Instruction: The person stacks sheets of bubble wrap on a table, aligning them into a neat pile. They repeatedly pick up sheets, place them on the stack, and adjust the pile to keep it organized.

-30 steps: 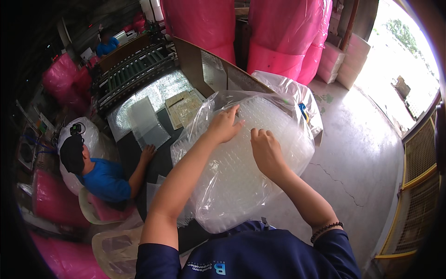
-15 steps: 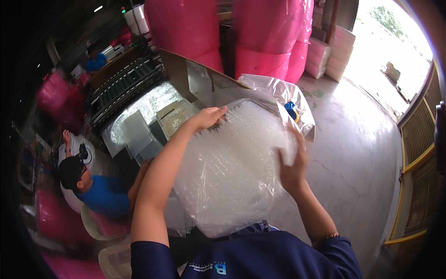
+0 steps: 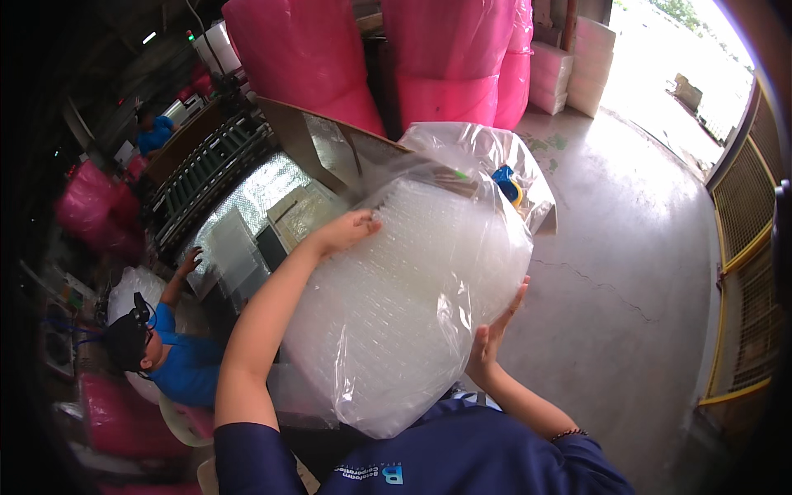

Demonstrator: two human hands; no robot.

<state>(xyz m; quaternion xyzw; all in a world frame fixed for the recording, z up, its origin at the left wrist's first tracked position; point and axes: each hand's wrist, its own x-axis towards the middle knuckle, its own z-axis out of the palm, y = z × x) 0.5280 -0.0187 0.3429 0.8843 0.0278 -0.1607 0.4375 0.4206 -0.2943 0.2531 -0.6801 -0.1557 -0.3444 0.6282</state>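
Observation:
In front of my torso, tilted, is a clear plastic bag (image 3: 404, 280) packed with bubble wrap sheets. My left hand (image 3: 351, 231) lies at its upper left side, fingers together and bent over the plastic, closed on it. Low on the right side of the bag is my right hand (image 3: 497, 338), open, with fingers stretched up along the plastic and thumb apart. Part of that palm is hidden behind the bag. The loose, see-through mouth of the bag extends beyond the sheets at the far end.
Behind the bag, a blue and yellow tape roll (image 3: 506, 183) sits on clear film (image 3: 528, 157). A brown board (image 3: 280, 120) borders the worktable at left. A co-worker in blue (image 3: 181, 367) reaches over the table. Pink wrapped rolls (image 3: 454, 66) stand beyond; a yellow-framed mesh fence (image 3: 738, 264) runs along the right.
My right hand has moved down and toward me, onto the bag's right side. The bag and my left hand have shifted left in view. The co-worker's arm has reached out over the table.

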